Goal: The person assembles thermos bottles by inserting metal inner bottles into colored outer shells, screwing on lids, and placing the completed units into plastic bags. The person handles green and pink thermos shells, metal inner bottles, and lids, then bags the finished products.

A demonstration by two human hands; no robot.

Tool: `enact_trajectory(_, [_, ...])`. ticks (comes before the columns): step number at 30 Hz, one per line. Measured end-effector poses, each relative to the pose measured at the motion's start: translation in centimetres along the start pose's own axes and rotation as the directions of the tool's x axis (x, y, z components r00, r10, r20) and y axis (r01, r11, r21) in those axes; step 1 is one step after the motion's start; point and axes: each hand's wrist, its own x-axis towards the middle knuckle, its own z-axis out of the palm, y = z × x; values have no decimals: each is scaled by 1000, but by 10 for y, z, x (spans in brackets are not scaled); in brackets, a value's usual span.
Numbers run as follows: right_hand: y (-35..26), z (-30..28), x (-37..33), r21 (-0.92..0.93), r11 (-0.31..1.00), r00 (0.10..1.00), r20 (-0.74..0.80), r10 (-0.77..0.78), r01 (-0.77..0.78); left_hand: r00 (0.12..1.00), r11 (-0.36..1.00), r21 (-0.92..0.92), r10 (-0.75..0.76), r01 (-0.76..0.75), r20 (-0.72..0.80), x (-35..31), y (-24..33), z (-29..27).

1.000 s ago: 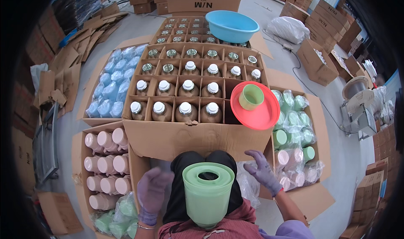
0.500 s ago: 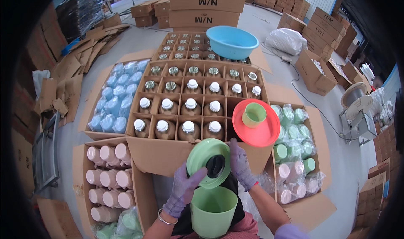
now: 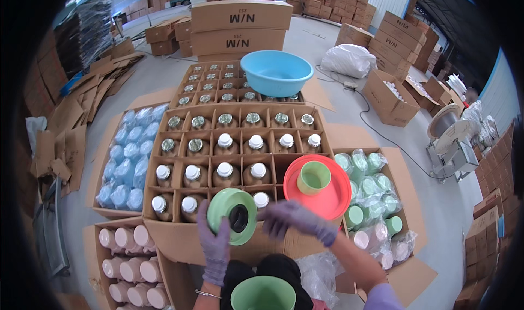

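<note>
My left hand, in a grey-purple glove, grips the left edge of a round green lid with a black fitting in its middle. The lid is held tilted over the near edge of the bottle carton. Just right of it is my gloved right hand, fingers bent but apart, touching nothing that I can see. Below, at my lap, stands an open green bucket, cut off by the lower edge. A red round dish with a green cup on it rests on the carton's right corner.
The divided carton holds several bottles, many white-capped. A blue basin sits on another bottle carton behind. Around are boxes of blue wrapped pieces, pink cups and green wrapped cups. Clear plastic lies near my right forearm.
The lid has moved left and away from above the bucket, held by my left hand. My right hand has let go of its rim and turned inward. The whole view has shifted.
</note>
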Motion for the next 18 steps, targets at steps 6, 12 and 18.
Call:
enact_trajectory(6, [5,-243,89,-824,479,679,-538,-499,-302,987,988,147,16,-40,157,42,-43,34])
enact_trajectory(12, [44,-293,146,-667,358,655,-735,-175,-653,924,802,459,327,-382,199,14,-32,32])
enact_trajectory(18, [1,-281,106,-736,435,615,-674,-409,-519,899,782,446,345,-435,271,-11,-21,31])
